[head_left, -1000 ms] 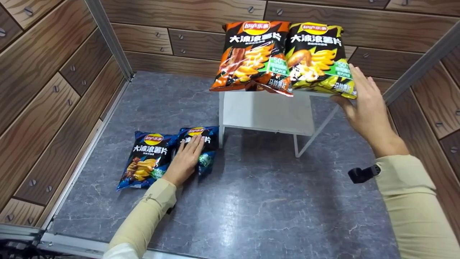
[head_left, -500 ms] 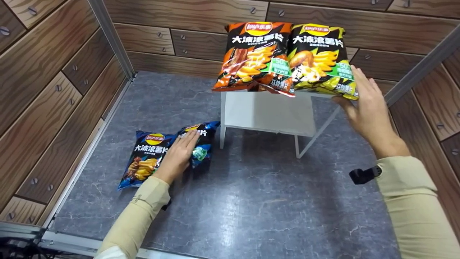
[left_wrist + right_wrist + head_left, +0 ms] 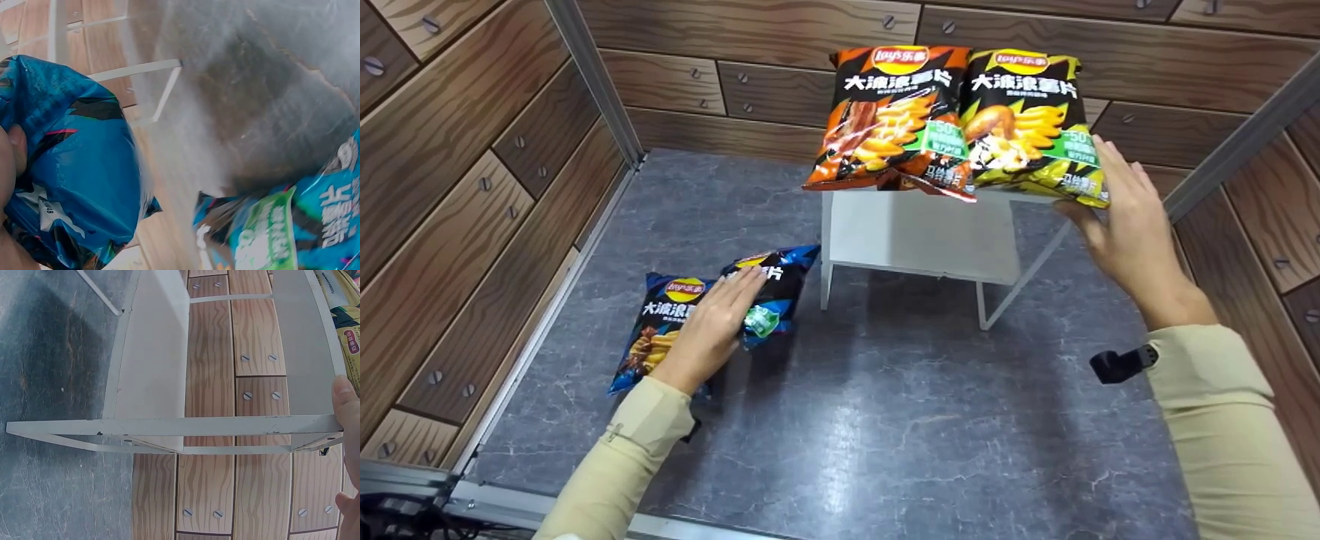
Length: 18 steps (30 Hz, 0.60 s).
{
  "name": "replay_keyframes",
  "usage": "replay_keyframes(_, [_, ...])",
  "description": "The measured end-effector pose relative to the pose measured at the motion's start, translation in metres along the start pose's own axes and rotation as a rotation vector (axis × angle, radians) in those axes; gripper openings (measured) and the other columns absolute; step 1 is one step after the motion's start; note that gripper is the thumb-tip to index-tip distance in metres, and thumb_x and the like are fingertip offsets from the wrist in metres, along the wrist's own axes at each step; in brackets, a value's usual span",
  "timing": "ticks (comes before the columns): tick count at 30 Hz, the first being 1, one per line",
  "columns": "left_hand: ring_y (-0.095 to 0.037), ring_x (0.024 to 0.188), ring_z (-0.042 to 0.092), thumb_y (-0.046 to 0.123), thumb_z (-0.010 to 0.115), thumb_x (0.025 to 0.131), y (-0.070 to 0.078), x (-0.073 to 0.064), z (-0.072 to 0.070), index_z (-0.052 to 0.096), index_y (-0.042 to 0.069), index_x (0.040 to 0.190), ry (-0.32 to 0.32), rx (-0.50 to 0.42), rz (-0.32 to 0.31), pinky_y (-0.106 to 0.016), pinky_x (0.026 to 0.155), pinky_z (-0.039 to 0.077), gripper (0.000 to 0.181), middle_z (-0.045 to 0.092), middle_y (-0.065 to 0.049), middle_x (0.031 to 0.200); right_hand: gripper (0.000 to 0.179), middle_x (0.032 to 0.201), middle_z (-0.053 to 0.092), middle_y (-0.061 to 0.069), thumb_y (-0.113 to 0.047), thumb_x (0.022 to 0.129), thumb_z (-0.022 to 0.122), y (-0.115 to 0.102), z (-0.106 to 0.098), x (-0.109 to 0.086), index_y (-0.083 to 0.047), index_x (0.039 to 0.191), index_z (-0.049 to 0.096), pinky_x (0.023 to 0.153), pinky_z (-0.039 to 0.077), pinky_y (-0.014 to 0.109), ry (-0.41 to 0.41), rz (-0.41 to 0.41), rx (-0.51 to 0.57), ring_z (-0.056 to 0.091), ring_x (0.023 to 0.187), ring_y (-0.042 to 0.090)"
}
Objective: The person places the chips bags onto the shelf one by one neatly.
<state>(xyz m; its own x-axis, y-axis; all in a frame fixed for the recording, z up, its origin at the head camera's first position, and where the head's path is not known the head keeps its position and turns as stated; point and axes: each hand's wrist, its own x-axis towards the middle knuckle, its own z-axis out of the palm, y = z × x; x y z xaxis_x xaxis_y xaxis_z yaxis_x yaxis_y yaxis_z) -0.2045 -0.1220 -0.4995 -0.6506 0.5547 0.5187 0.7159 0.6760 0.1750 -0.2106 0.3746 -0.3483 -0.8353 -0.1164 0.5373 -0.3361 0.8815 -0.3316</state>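
My left hand [image 3: 705, 330] grips a blue bag of potato chips [image 3: 780, 289] that hangs tilted above the floor. In the left wrist view my thumb [image 3: 18, 147] presses into its crinkled blue wrapper. A second blue chip bag [image 3: 649, 349] lies on the floor, partly hidden behind that hand. My right hand [image 3: 1132, 225] holds the front right corner of a white shelf rack [image 3: 922, 232], with the thumb [image 3: 342, 391] at the board's edge. Its fingers lie beside a yellow chip bag [image 3: 1020, 127]. An orange chip bag [image 3: 896, 120] sits left of the yellow one on the top board.
Wood-patterned panels [image 3: 660, 131] enclose the grey marbled floor [image 3: 915, 420] at the back and both sides. A metal frame rail [image 3: 547, 300] runs along the left edge. The rack's thin legs [image 3: 825, 289] stand near the blue bag in my left hand.
My left hand has moved left and tilted the blue chip bag, lifting it away from the rack's leg. The right hand and the two bags on the rack stay put.
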Motion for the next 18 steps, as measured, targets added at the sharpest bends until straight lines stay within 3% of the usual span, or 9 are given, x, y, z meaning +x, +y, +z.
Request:
replay_keyframes(7, [-0.033,0.134,0.052,-0.034,0.048,0.071,0.007,-0.004,-0.020,0.049,-0.003,0.143,0.034,-0.005,0.011,-0.053,0.110,0.043,0.079,0.053,-0.021,0.145,0.078,0.157,0.038,0.018,-0.013,0.087,0.075,-0.001,0.000,0.000,-0.009,0.154,0.035,0.124,0.019,0.054,-0.005,0.003,0.002,0.032,0.148,0.035])
replay_keyframes(18, [-0.033,0.132,0.055,-0.033,0.056,0.069,0.018,-0.013,-0.033,0.055,-0.002,0.138,0.042,0.067,0.053,-0.054,0.108,0.045,0.075,0.058,-0.018,0.141,0.077,0.157,0.038,0.018,-0.015,0.087,0.074,-0.001,-0.001,0.000,-0.008,0.154,0.036,0.123,0.020,0.055,-0.003,-0.003,0.006,0.032,0.148,0.036])
